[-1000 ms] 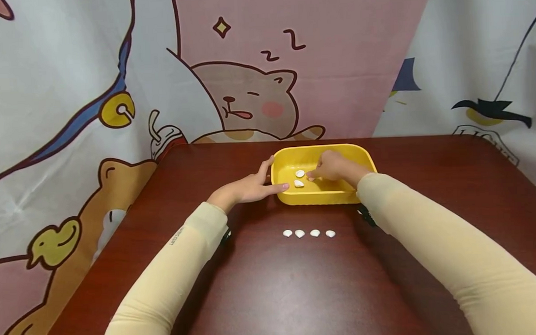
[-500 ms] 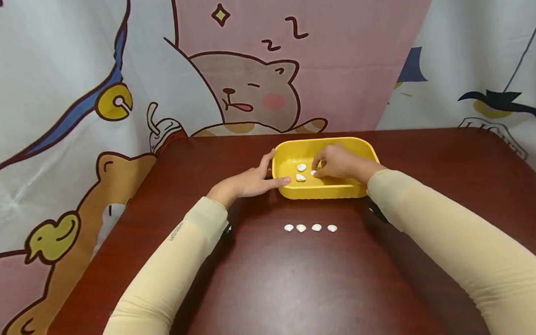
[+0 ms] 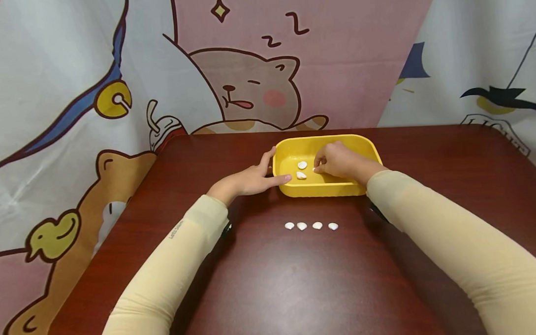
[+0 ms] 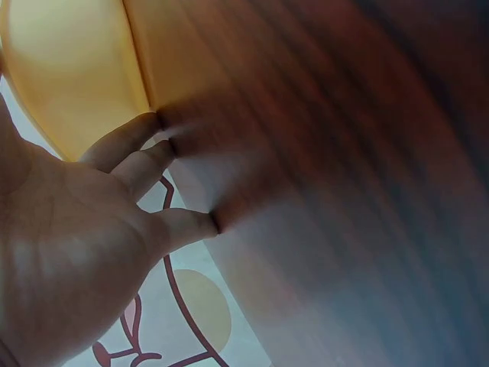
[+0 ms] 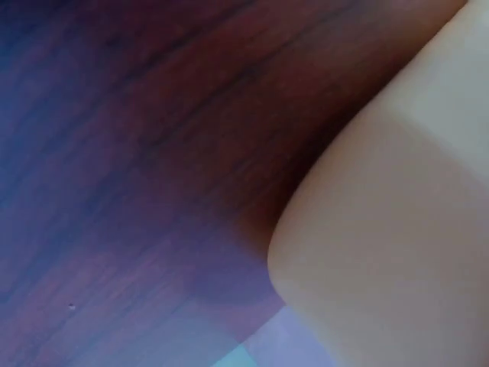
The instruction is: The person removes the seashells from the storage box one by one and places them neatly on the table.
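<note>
A yellow plastic tub (image 3: 324,190) stands toward the far side of the table. My left hand (image 3: 250,181) steadies its left end, thumb over the rim and fingers spread along the outside; in the left wrist view, those fingertips reach down to the tabletop. Inside the tub my right hand (image 3: 338,160) pinches a small white seashell (image 3: 314,170), mostly hidden by the fingers. Two more white shells, one (image 3: 302,165) behind the other (image 3: 301,175), lie on the tub floor left of that hand. The right wrist view shows neither the right hand's fingers nor the shell.
Several white shells (image 3: 317,226) lie in a short row on the dark red wooden table (image 3: 272,285), on the near side of the tub. A cartoon-printed curtain (image 3: 335,61) hangs behind the table's far edge and along its left side.
My right fingers have drawn together around a shell on the tub floor. The left hand stays at the tub's end. The head view has tilted slightly down.
</note>
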### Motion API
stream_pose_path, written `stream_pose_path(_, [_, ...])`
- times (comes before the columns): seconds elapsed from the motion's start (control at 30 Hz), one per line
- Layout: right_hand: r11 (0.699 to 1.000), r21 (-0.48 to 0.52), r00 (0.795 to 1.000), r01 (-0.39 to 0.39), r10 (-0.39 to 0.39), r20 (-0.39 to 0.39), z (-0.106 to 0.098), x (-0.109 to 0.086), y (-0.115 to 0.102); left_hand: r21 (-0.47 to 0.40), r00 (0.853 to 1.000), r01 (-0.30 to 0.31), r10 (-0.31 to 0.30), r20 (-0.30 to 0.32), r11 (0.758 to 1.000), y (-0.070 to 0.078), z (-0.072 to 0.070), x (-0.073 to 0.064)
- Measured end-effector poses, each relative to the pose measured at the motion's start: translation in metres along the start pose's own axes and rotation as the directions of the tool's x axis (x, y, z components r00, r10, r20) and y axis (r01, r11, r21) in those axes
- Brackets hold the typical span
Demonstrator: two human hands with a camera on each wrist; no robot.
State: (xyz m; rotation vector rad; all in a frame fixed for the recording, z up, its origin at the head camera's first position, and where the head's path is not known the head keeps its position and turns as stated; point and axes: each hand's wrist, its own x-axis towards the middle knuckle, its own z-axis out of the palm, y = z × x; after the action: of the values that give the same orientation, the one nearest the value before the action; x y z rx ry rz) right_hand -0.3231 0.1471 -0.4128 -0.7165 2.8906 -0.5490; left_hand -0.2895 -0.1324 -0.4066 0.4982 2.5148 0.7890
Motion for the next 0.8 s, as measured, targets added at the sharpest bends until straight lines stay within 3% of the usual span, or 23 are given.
stream_pose_path(0.33, [0.994,0.105,0.997,-0.036,0.029,0.07,-0.006,0.0,0.008,-0.003,1.0,0.002,-0.002,0.005,1.0,-0.001,0.001,0.0])
stream_pose_path(0.6, [0.985,0.082,0.987,-0.152,0.148,0.059,-0.007,-0.002,0.008,-0.007,1.0,-0.012,0.012,0.001,1.0,-0.002,0.001,0.0])
stream_pose_path(0.8, [0.989,0.068,0.99,-0.128,0.124,0.06,-0.006,0.0,-0.001,-0.002,1.0,-0.016,0.016,-0.001,1.0,-0.003,0.001,0.001])
